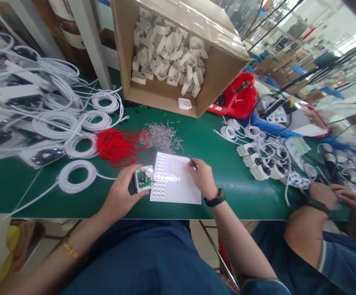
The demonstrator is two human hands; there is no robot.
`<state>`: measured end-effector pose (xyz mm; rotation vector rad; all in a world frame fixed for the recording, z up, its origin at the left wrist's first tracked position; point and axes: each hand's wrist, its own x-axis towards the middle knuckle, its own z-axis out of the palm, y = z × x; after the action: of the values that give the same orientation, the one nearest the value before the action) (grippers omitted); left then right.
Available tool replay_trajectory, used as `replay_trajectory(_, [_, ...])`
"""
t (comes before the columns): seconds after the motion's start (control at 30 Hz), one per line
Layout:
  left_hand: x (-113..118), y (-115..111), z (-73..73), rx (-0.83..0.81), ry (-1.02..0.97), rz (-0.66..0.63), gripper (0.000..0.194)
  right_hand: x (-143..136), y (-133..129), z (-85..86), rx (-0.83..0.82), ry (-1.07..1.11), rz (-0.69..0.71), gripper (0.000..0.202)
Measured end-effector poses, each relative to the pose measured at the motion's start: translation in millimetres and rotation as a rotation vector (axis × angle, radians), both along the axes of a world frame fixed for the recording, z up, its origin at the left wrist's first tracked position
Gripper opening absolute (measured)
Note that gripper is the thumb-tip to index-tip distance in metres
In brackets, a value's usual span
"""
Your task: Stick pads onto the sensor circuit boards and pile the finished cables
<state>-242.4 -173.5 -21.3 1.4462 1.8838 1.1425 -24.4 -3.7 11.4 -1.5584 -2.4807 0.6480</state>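
My left hand (120, 191) grips a small white housing (143, 179) by its sides. Inside the housing lie a green circuit board and a round, shiny white part. A white sheet (182, 189) lies flat beside it, with rows of small clear round pads along its left side. Over the sheet's upper right, my right hand (202, 177) is closed around a slim dark tool (193, 164); its exact kind is too small to make out. A white cable (77, 176) lies coiled at left, its end leading toward my left hand.
Red wires (113, 147) and a pile of small metal screws or pins (163, 137) lie behind the sheet. A cardboard box (156, 96) of white housings stands at the back. Coiled cables crowd the left; cabled white units (257, 166) and a co-worker's hands (325, 196) are at right.
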Motion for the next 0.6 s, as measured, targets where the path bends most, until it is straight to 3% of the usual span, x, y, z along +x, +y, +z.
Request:
replay_trajectory(0.2, [-1, 1, -3.0, 0.015, -0.005, 0.005, 0.062, -11, 13, 7.6, -0.044, -0.070, -0.099, 0.008])
replay_trajectory(0.4, [3, 4, -8.6, 0.074, -0.110, 0.051, 0.067, -15, -10, -9.2, -0.068, -0.179, -0.220, 0.011])
replay_trajectory(0.5, [4, 6, -10.4, 0.092, -0.164, 0.038, 0.065, -18, -18, -15.4, -0.050, -0.182, -0.206, 0.013])
replay_trajectory(0.6, [3, 9, -6.9, 0.080, -0.221, 0.023, 0.064, -19, -18, -6.2, -0.029, -0.135, -0.129, 0.014])
